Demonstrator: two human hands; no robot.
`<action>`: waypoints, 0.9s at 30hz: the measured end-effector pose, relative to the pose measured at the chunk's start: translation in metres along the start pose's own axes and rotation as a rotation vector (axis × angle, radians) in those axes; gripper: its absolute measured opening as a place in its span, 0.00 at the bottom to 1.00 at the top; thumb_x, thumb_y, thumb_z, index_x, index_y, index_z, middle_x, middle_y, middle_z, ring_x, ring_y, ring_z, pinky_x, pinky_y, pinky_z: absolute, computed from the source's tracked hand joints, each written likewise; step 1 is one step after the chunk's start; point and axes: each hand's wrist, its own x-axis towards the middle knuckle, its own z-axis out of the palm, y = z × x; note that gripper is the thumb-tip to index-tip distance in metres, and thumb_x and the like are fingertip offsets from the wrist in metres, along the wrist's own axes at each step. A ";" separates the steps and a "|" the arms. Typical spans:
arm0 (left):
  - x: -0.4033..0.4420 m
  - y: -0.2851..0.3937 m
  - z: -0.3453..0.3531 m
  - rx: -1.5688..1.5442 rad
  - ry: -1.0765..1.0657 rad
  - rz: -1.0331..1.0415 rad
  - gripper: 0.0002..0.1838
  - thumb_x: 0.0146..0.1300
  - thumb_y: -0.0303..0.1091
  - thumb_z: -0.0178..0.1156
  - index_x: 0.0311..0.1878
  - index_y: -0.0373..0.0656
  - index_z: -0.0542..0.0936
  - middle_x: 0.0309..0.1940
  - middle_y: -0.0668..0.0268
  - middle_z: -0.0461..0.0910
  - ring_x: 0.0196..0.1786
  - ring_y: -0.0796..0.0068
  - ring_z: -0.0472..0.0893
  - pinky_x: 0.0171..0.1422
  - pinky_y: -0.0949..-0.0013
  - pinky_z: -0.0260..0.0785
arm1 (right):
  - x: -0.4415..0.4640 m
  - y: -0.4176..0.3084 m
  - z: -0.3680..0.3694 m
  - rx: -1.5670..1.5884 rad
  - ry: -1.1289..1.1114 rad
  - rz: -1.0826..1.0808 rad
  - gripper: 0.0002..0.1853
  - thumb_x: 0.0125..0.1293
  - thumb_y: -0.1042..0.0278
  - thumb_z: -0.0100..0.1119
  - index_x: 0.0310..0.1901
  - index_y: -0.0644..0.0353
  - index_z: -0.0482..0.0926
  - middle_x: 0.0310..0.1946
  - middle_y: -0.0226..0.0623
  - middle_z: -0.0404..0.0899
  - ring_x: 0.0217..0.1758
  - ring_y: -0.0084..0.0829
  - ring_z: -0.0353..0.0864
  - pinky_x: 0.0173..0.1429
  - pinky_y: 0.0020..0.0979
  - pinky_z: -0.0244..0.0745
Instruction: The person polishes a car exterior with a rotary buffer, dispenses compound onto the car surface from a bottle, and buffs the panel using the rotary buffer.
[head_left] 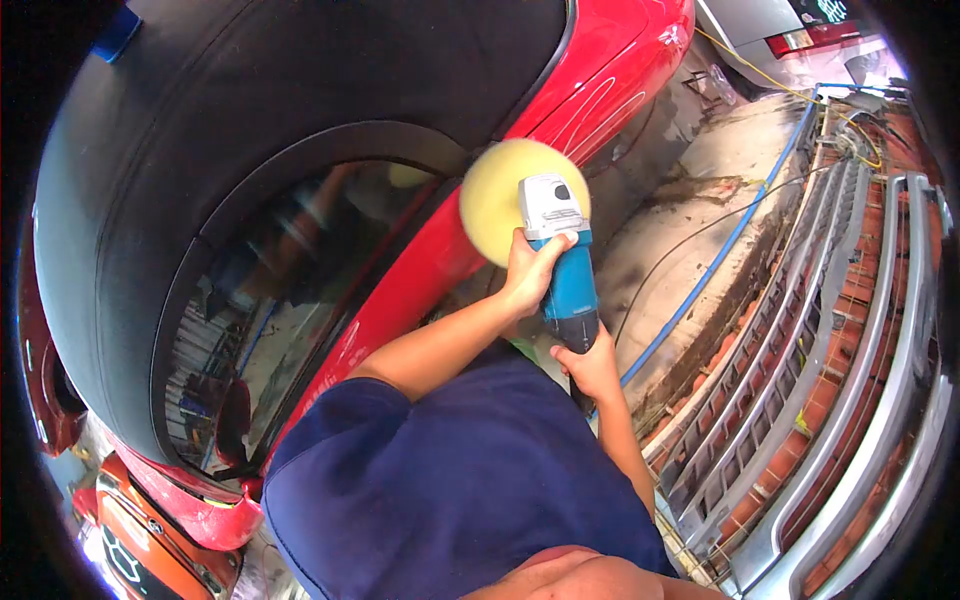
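Note:
Both my hands are closed on a blue and grey power polisher (573, 278) with a round yellow pad (492, 205). Near its silver head, my left hand (533, 272) wraps round the body. My right hand (590, 365) grips the dark rear end of the tool. The pad lies against or just over the side of a red car (425, 285) with a black soft top (330, 70); I cannot tell whether they touch. Part of the car's side is hidden behind the pad and my left arm.
Silver car grilles and trim (765, 370) lean along the brick wall (830, 400) on the right. A blue hose (720, 255) and a thin dark cable (665, 255) run over the concrete (700, 190). An orange car (160, 530) stands lower left, a silver vehicle (750, 25) upper right.

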 end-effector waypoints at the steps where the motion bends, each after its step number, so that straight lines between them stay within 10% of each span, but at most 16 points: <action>1: 0.001 0.000 0.001 0.006 0.000 0.001 0.43 0.58 0.50 0.79 0.63 0.31 0.65 0.53 0.48 0.79 0.49 0.60 0.86 0.52 0.56 0.85 | 0.001 -0.001 0.000 -0.002 0.007 -0.017 0.27 0.54 0.73 0.79 0.55 0.65 0.79 0.34 0.38 0.86 0.25 0.29 0.83 0.32 0.35 0.80; 13: 0.033 0.014 0.023 -0.020 -0.101 -0.045 0.44 0.59 0.51 0.78 0.64 0.30 0.66 0.51 0.48 0.80 0.49 0.61 0.86 0.52 0.56 0.84 | 0.019 -0.025 -0.003 0.020 0.097 0.043 0.26 0.54 0.74 0.79 0.54 0.65 0.79 0.32 0.38 0.86 0.25 0.30 0.83 0.33 0.36 0.81; 21: 0.003 0.005 0.005 -0.037 -0.034 -0.018 0.44 0.61 0.49 0.77 0.66 0.30 0.64 0.55 0.47 0.79 0.50 0.60 0.86 0.55 0.55 0.84 | 0.002 -0.003 -0.008 -0.077 0.030 -0.010 0.31 0.51 0.69 0.81 0.57 0.67 0.79 0.46 0.49 0.89 0.50 0.45 0.90 0.59 0.43 0.82; 27: 0.021 0.015 0.014 -0.049 -0.090 -0.027 0.44 0.61 0.50 0.77 0.66 0.30 0.64 0.55 0.48 0.79 0.50 0.60 0.86 0.53 0.55 0.84 | 0.019 0.000 -0.008 -0.130 0.076 -0.029 0.28 0.53 0.72 0.78 0.56 0.65 0.78 0.41 0.44 0.86 0.41 0.39 0.86 0.48 0.39 0.80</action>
